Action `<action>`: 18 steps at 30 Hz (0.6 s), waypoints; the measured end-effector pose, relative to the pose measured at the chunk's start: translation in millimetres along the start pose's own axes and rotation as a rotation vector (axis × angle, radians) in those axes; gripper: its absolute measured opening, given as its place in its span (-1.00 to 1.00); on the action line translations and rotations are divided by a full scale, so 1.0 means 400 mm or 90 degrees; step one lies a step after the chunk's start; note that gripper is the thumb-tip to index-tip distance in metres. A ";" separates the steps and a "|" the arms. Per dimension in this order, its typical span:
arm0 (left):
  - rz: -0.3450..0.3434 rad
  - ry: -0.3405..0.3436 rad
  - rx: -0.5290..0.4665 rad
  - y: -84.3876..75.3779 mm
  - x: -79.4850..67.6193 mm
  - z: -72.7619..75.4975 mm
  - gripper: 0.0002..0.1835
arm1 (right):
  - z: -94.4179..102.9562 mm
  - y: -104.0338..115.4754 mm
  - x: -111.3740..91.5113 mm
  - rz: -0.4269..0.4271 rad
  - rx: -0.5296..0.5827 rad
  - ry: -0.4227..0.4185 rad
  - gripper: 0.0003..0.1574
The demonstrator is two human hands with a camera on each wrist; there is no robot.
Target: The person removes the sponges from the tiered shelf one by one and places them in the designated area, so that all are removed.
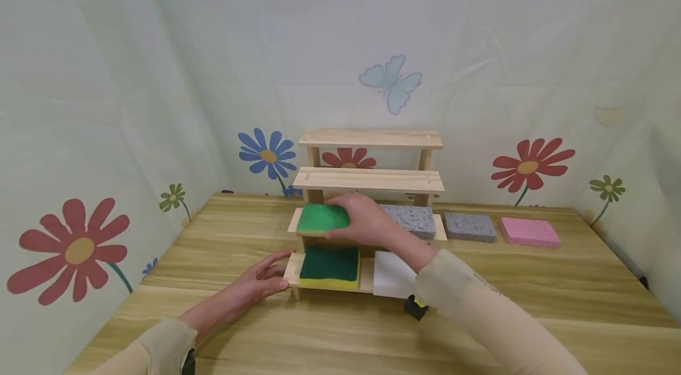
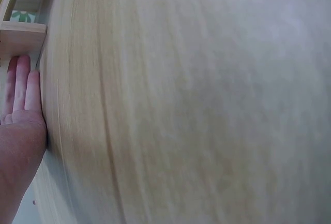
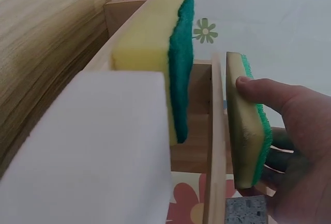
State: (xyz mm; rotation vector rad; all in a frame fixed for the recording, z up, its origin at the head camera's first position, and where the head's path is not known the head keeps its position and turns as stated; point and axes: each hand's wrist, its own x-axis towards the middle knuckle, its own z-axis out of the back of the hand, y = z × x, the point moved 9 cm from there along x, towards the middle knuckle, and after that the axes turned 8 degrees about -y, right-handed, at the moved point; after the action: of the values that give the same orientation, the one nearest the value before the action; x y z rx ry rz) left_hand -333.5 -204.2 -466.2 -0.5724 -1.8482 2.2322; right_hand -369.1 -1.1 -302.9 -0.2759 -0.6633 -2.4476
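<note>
My right hand (image 1: 367,221) grips a green-topped sponge (image 1: 321,218), with the thumb on its pale yellow edge in the right wrist view. This sponge is at the left end of the second-lowest tier of a stepped wooden shelf (image 1: 367,178). At the left end of the lowest tier, my left hand (image 1: 255,281) touches the board; its fingers (image 2: 21,87) reach out straight in the left wrist view. A dark green and yellow sponge (image 1: 330,265) lies on that lowest tier, and a white sponge block (image 1: 391,274) sits to its right, partly hidden by my right forearm.
Beside my right hand, a speckled grey sponge (image 1: 412,220) lies on the second-lowest tier. Another grey sponge (image 1: 470,227) and a pink sponge (image 1: 529,232) lie on the wooden table (image 1: 532,292) to the right. A flowered cloth backdrop (image 1: 457,67) hangs behind the shelf.
</note>
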 end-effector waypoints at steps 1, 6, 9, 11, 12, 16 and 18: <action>0.000 -0.001 -0.001 0.001 0.000 0.000 -0.21 | 0.005 0.002 -0.002 0.002 0.001 -0.007 -0.16; 0.007 -0.010 -0.004 0.004 0.000 0.001 -0.20 | 0.042 0.016 -0.021 0.011 0.022 -0.041 -0.18; 0.013 -0.014 -0.002 0.005 0.000 0.000 -0.20 | 0.064 0.017 -0.040 0.017 0.037 -0.059 -0.19; 0.013 -0.014 0.001 0.002 0.000 -0.001 -0.20 | 0.082 0.017 -0.054 0.024 0.046 -0.076 -0.20; 0.013 -0.013 0.001 0.001 0.000 -0.002 -0.20 | 0.091 0.016 -0.061 0.028 0.052 -0.085 -0.21; 0.013 -0.016 0.001 -0.001 0.000 -0.002 -0.19 | 0.133 0.011 -0.090 0.046 0.078 -0.130 -0.23; 0.015 -0.017 -0.001 0.002 0.001 -0.001 -0.19 | 0.153 0.003 -0.105 0.049 0.086 -0.151 -0.24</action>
State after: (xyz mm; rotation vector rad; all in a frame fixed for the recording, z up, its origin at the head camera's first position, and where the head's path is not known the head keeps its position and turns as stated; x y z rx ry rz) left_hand -333.6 -203.8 -467.1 -0.5703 -1.8649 2.2645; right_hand -331.7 49.9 -264.1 -0.5335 -0.8992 -2.3047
